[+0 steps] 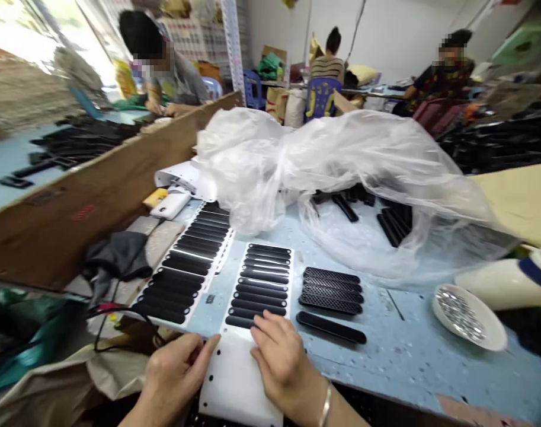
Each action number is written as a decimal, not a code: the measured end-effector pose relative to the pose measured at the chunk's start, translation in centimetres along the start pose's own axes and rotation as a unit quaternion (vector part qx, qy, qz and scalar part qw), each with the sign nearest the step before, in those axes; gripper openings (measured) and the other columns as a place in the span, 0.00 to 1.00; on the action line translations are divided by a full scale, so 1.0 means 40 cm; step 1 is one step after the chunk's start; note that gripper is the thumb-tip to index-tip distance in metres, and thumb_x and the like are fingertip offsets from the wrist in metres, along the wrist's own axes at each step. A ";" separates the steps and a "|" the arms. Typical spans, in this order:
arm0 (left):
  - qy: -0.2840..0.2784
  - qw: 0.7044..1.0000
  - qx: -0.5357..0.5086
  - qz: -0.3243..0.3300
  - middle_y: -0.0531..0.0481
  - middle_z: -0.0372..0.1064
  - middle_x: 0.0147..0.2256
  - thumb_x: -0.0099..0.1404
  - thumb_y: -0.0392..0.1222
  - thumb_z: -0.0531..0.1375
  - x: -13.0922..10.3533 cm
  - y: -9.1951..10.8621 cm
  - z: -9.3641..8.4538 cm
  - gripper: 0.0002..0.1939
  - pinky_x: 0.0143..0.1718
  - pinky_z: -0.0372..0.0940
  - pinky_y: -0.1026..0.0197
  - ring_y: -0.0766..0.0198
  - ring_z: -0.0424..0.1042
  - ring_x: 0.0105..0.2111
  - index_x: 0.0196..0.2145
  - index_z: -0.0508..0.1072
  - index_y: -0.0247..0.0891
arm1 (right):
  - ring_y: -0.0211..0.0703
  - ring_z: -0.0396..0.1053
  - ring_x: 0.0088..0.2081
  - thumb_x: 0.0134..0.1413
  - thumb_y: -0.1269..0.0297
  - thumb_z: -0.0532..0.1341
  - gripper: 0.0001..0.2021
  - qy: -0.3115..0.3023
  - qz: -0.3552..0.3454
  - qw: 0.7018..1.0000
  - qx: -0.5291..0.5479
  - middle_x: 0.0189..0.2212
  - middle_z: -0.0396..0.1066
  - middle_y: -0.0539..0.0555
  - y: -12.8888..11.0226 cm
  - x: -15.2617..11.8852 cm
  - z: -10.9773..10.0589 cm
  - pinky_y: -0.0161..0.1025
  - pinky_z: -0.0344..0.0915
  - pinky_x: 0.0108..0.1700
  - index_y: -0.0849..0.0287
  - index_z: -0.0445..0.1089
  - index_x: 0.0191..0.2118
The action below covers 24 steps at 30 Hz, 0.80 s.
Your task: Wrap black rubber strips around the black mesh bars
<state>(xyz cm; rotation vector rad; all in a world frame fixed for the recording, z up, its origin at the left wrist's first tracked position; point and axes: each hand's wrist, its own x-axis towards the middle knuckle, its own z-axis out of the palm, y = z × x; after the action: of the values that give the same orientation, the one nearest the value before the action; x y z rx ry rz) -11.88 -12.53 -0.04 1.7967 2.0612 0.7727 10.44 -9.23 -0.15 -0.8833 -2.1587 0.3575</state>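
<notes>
A white backing sheet (241,373) with a column of black rounded strips (261,287) lies lengthwise before me, its bare lower part hanging toward the table's front edge. My left hand (179,367) is closed at the sheet's left edge, its thumb tip on the margin and its fingers curled. My right hand (283,356) rests on the right side of the sheet with fingers extended, the tips by the lowest black strip. Just right of the sheet sit several textured black bars (331,290) in a row. Nearer me is a single smooth black bar (331,328).
Left lies another strip-covered sheet (181,261), beside a grey cloth (119,255) and a wooden divider (96,190). Clear plastic (341,154) partly covers more black bars (392,225). A white dish (470,317) of small shiny pieces stands right. Other people sit at tables behind.
</notes>
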 end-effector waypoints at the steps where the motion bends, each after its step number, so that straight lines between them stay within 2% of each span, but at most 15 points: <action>1: -0.036 0.996 -0.041 -0.064 0.55 0.61 0.14 0.58 0.54 0.63 -0.018 -0.007 0.000 0.21 0.20 0.54 0.65 0.68 0.61 0.17 0.16 0.71 0.37 | 0.62 0.68 0.52 0.56 0.78 0.54 0.16 -0.019 0.009 1.000 -0.018 0.48 0.73 0.69 -0.004 0.009 0.031 0.60 0.68 0.50 0.71 0.69 0.50; 2: -0.075 0.984 -0.106 -0.126 0.53 0.66 0.16 0.56 0.55 0.64 -0.032 -0.008 0.005 0.19 0.22 0.55 0.66 0.66 0.64 0.19 0.18 0.74 0.36 | 0.64 0.67 0.53 0.56 0.78 0.54 0.16 -0.035 0.015 0.999 -0.032 0.50 0.72 0.70 -0.006 0.010 0.055 0.62 0.67 0.50 0.71 0.69 0.50; 3: -0.110 0.958 -0.193 -0.183 0.51 0.70 0.19 0.54 0.55 0.65 -0.042 -0.003 0.012 0.18 0.23 0.57 0.65 0.65 0.66 0.21 0.22 0.77 0.36 | 0.66 0.66 0.54 0.56 0.78 0.54 0.16 -0.048 0.015 0.998 -0.038 0.50 0.72 0.70 -0.007 0.004 0.070 0.63 0.67 0.49 0.70 0.70 0.49; 4: -0.135 0.917 -0.292 -0.234 0.50 0.73 0.21 0.53 0.55 0.66 -0.049 0.006 0.020 0.18 0.25 0.59 0.65 0.63 0.68 0.22 0.25 0.79 0.35 | 0.67 0.66 0.54 0.55 0.77 0.55 0.14 -0.055 0.008 0.998 -0.033 0.49 0.72 0.69 -0.008 -0.008 0.077 0.63 0.67 0.48 0.69 0.71 0.46; 6: -0.153 0.809 -0.477 -0.308 0.49 0.75 0.24 0.51 0.54 0.69 -0.058 0.027 0.033 0.18 0.28 0.62 0.64 0.63 0.69 0.24 0.28 0.80 0.34 | 0.67 0.69 0.51 0.55 0.72 0.56 0.09 -0.048 -0.025 0.999 0.004 0.46 0.75 0.65 -0.010 -0.037 0.072 0.60 0.69 0.43 0.64 0.73 0.39; 7: -0.153 0.757 -0.543 -0.330 0.49 0.75 0.24 0.50 0.52 0.71 -0.062 0.036 0.036 0.17 0.29 0.62 0.64 0.63 0.69 0.24 0.29 0.80 0.34 | 0.64 0.71 0.48 0.55 0.70 0.58 0.07 -0.035 -0.036 0.998 0.031 0.43 0.76 0.63 -0.012 -0.048 0.064 0.57 0.69 0.41 0.62 0.73 0.36; 8: -0.154 0.718 -0.586 -0.343 0.49 0.75 0.24 0.49 0.50 0.72 -0.067 0.045 0.036 0.16 0.29 0.62 0.65 0.64 0.69 0.24 0.30 0.80 0.34 | 0.61 0.72 0.45 0.55 0.68 0.59 0.06 -0.020 -0.036 0.997 0.058 0.40 0.77 0.61 -0.014 -0.056 0.056 0.54 0.70 0.39 0.61 0.72 0.35; 10: -0.159 0.682 -0.627 -0.342 0.48 0.75 0.25 0.48 0.46 0.73 -0.075 0.060 0.027 0.15 0.29 0.62 0.66 0.65 0.69 0.25 0.31 0.81 0.33 | 0.57 0.73 0.42 0.56 0.67 0.60 0.07 0.002 -0.006 0.995 0.095 0.39 0.77 0.60 -0.017 -0.054 0.044 0.52 0.70 0.40 0.60 0.73 0.39; 12: -0.163 0.674 -0.644 -0.323 0.47 0.75 0.27 0.50 0.44 0.73 -0.081 0.075 0.013 0.16 0.31 0.62 0.66 0.65 0.69 0.27 0.35 0.81 0.33 | 0.57 0.72 0.45 0.55 0.67 0.62 0.11 -0.002 0.028 0.994 0.108 0.42 0.77 0.62 -0.018 -0.037 0.041 0.54 0.70 0.44 0.61 0.73 0.45; 14: -0.162 0.682 -0.646 -0.303 0.47 0.75 0.28 0.52 0.44 0.72 -0.081 0.089 0.002 0.16 0.33 0.63 0.65 0.63 0.70 0.30 0.37 0.81 0.34 | 0.60 0.71 0.49 0.55 0.67 0.63 0.13 -0.016 0.040 0.992 0.116 0.46 0.76 0.62 -0.016 -0.017 0.045 0.58 0.68 0.48 0.60 0.74 0.47; 19: -0.168 0.751 -0.590 -0.243 0.51 0.69 0.23 0.55 0.47 0.69 -0.056 0.106 0.004 0.13 0.26 0.56 0.68 0.69 0.61 0.23 0.28 0.79 0.32 | 0.55 0.74 0.45 0.51 0.69 0.66 0.13 -0.009 0.089 0.970 0.226 0.42 0.79 0.58 -0.006 0.006 0.046 0.55 0.69 0.48 0.57 0.76 0.44; 22: -0.180 0.794 -0.546 -0.196 0.52 0.66 0.20 0.56 0.48 0.67 -0.036 0.104 0.011 0.15 0.25 0.53 0.68 0.69 0.57 0.23 0.24 0.78 0.32 | 0.50 0.76 0.41 0.48 0.72 0.67 0.12 -0.001 0.134 0.935 0.328 0.37 0.80 0.54 0.000 0.011 0.035 0.51 0.70 0.48 0.53 0.79 0.40; 24: -0.187 0.815 -0.521 -0.174 0.52 0.65 0.20 0.57 0.48 0.67 -0.027 0.105 0.012 0.15 0.25 0.53 0.68 0.69 0.57 0.23 0.24 0.78 0.32 | 0.50 0.76 0.41 0.48 0.71 0.67 0.10 -0.006 0.189 0.908 0.374 0.35 0.80 0.53 0.000 0.015 0.031 0.50 0.69 0.49 0.52 0.80 0.37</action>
<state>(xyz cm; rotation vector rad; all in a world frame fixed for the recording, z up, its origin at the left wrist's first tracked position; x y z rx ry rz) -7.98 -13.17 1.84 0.8178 1.2032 1.0307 9.24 -8.77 -0.64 -0.8202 -1.6172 1.2828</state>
